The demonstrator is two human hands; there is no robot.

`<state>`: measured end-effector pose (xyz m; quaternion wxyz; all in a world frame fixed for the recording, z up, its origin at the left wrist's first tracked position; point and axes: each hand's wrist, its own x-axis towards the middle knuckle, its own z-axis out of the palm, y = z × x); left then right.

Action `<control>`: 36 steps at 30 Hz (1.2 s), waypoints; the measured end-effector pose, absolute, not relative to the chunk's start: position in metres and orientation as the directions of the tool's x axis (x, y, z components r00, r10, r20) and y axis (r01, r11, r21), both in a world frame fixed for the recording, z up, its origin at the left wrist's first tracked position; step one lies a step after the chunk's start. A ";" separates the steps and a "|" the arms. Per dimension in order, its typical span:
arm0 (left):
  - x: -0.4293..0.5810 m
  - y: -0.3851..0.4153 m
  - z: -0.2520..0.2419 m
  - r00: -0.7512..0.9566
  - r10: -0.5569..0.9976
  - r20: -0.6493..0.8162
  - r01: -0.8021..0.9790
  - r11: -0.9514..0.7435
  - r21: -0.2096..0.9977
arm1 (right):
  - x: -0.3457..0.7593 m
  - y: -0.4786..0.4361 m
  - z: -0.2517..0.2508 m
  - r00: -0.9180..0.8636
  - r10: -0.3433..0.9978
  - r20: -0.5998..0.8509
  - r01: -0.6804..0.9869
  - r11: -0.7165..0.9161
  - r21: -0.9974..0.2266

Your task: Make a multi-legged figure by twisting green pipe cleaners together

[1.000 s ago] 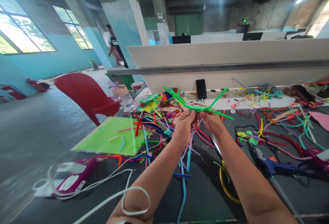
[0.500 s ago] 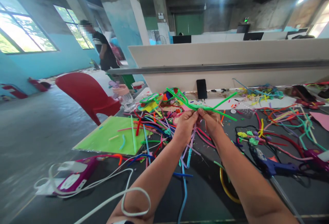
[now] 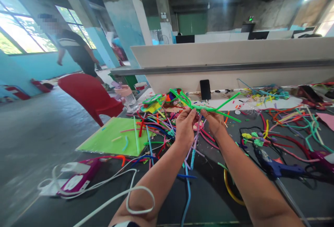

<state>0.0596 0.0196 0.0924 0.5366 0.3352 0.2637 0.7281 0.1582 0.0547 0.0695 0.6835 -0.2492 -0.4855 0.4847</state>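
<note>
two hands, one green bundle, axis runs left-right

head view: both hands are raised above the table (image 3: 208, 202), close together, forearms converging from the bottom edge. left hand (image 3: 184, 124) and right hand (image 3: 215, 122) each pinch the green pipe cleaners (image 3: 208, 108) with thumb and fingertips closed narrow, the remaining fingers curled. the grip points sit side by side at the twisted middle of the bundle, almost touching.

the bundle lies just above and beyond the knuckles. its long axis runs across the view, left to right, slightly tilted. loose ends fan out on both sides: one group up and left past the left hand, two stems out right past the right hand, one rising, one dropping. neither hand is clearly nearer; the twist sits between them, a touch toward the right fingertips.

a lilac pipe cleaner (image 3: 193, 143) hangs down from near the left hand; cannot tell whether it is gripped or only lies behind.

below on the table: loose pipe cleaner pile (image 3: 156, 122), green sheet (image 3: 112, 140) to the left, blue glue gun (image 3: 276, 168) near the right forearm, pink glue gun (image 3: 78, 181) with white cable (image 3: 135, 199) near the left elbow. phone (image 3: 205, 89) leans on the partition behind. red chair (image 3: 87, 93) off left, and another person (image 3: 75, 51) well apart.
</note>
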 end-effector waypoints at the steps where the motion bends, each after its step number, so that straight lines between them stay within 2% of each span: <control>1: 0.060 0.020 0.091 -0.197 0.959 0.202 -0.613 -0.281 0.738 | 0.158 0.055 0.069 0.059 0.904 0.423 -0.420 0.407 -0.811; 16: 0.059 0.022 0.089 -0.160 0.973 0.168 -0.764 -0.229 0.603 | 0.157 0.058 0.062 0.036 0.891 0.452 -0.395 0.428 -0.813; 25: 0.066 0.019 0.085 -0.181 0.965 0.188 -0.743 -0.259 0.617 | 0.152 0.051 0.061 0.097 0.887 0.451 -0.336 0.456 -0.824; 36: 0.065 0.024 0.083 -0.172 0.976 0.131 -0.794 -0.216 0.568 | 0.155 0.057 0.060 0.057 0.916 0.398 -0.387 0.387 -0.837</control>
